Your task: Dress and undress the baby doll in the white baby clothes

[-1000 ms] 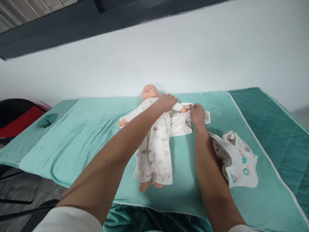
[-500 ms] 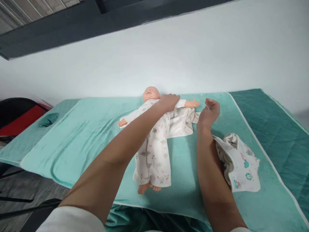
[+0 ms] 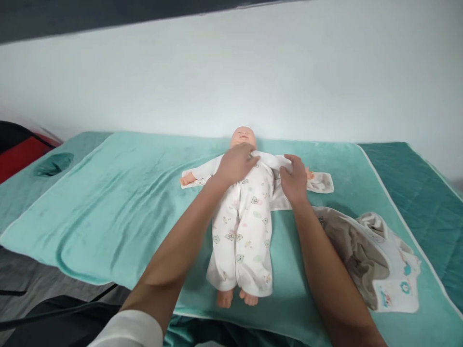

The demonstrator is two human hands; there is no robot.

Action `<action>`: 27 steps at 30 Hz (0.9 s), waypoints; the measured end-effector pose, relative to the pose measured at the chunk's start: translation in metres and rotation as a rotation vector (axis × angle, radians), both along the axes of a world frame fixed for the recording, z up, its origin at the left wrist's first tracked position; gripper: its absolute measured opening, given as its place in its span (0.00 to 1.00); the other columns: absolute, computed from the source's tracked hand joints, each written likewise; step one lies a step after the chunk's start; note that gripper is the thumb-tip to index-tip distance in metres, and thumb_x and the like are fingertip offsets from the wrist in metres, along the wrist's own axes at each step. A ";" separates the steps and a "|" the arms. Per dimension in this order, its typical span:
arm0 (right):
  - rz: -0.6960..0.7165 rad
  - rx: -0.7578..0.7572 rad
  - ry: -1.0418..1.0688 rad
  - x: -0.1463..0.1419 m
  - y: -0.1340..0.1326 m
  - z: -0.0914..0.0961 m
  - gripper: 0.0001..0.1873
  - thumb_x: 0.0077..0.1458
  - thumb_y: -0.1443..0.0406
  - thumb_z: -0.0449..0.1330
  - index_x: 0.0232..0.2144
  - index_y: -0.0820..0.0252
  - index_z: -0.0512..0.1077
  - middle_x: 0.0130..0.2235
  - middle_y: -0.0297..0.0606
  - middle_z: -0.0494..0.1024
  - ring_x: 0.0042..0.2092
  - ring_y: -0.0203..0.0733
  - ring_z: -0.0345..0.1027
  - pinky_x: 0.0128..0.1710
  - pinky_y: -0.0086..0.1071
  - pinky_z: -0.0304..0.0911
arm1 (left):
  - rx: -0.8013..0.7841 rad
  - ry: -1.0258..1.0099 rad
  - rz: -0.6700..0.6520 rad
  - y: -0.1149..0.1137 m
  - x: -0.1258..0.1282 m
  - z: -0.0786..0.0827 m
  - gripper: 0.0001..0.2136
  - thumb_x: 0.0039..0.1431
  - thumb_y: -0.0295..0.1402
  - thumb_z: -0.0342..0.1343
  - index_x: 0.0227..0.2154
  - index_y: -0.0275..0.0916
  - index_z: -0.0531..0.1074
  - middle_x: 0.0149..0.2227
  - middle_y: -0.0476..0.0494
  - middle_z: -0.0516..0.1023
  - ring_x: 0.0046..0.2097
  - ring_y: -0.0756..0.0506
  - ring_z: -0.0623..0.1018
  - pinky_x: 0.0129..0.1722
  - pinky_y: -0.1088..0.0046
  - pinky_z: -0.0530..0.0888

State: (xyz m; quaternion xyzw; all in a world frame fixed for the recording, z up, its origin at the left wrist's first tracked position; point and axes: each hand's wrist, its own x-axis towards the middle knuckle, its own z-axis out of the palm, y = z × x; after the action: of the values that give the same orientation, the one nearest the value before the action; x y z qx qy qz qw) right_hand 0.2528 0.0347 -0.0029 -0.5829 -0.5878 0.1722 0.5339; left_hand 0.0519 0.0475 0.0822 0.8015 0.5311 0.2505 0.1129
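A baby doll (image 3: 243, 137) lies face up, in white print trousers (image 3: 249, 231) and a white long-sleeved top. My left hand (image 3: 237, 164) rests over its chest, fingers curled on the top's shoulder cloth close under the chin. On the right, my right hand (image 3: 294, 178) grips the doll's white sleeve (image 3: 272, 160) around the arm. That doll hand shows just past my fingers. Beneath this arm a white print garment (image 3: 321, 182) is spread, its end sticking out to the right. The doll's other arm stretches out to the left.
A crumpled white cloth garment (image 3: 396, 284) with animal prints lies at the right, beside my right forearm. The bed has a teal cover (image 3: 119, 193) and a round hole (image 3: 54, 164) at its left end. A white wall (image 3: 202, 82) stands behind.
My right hand has moved left from beyond the doll's hand onto its sleeve. My left hand has shifted from the shoulder towards the chest. The view has also turned and shifted.
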 end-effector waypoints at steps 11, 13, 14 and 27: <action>0.252 0.090 -0.155 -0.020 -0.011 0.004 0.19 0.65 0.56 0.56 0.55 0.51 0.70 0.59 0.42 0.74 0.62 0.50 0.64 0.65 0.53 0.57 | -0.024 -0.730 0.080 -0.019 -0.070 -0.068 0.13 0.66 0.39 0.54 0.50 0.44 0.72 0.60 0.41 0.71 0.64 0.44 0.70 0.68 0.61 0.63; 0.308 0.092 -0.131 -0.021 -0.013 0.005 0.17 0.67 0.56 0.55 0.55 0.49 0.71 0.61 0.40 0.73 0.64 0.48 0.63 0.67 0.52 0.55 | -0.072 -0.715 0.083 -0.019 -0.070 -0.065 0.14 0.64 0.40 0.57 0.51 0.44 0.72 0.64 0.40 0.67 0.67 0.43 0.67 0.70 0.60 0.61; 0.325 0.086 -0.114 -0.022 -0.014 0.006 0.17 0.67 0.55 0.55 0.54 0.49 0.71 0.61 0.40 0.72 0.65 0.48 0.62 0.68 0.52 0.54 | -0.095 -0.707 0.086 -0.019 -0.071 -0.063 0.15 0.63 0.41 0.58 0.51 0.45 0.71 0.65 0.40 0.65 0.68 0.42 0.65 0.70 0.59 0.60; 0.460 0.036 -0.011 -0.032 -0.024 0.013 0.26 0.64 0.49 0.58 0.61 0.47 0.66 0.68 0.39 0.63 0.70 0.48 0.53 0.72 0.50 0.46 | 0.138 -0.611 -0.015 -0.029 -0.067 -0.059 0.07 0.62 0.39 0.60 0.36 0.43 0.70 0.52 0.42 0.75 0.57 0.42 0.72 0.60 0.58 0.68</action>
State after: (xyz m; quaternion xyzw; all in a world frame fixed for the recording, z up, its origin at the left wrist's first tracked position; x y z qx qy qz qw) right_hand 0.2208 0.0111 0.0100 -0.4247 -0.7110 0.2758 0.4878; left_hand -0.0154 0.0188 0.0235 0.6989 0.4482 0.5144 0.2147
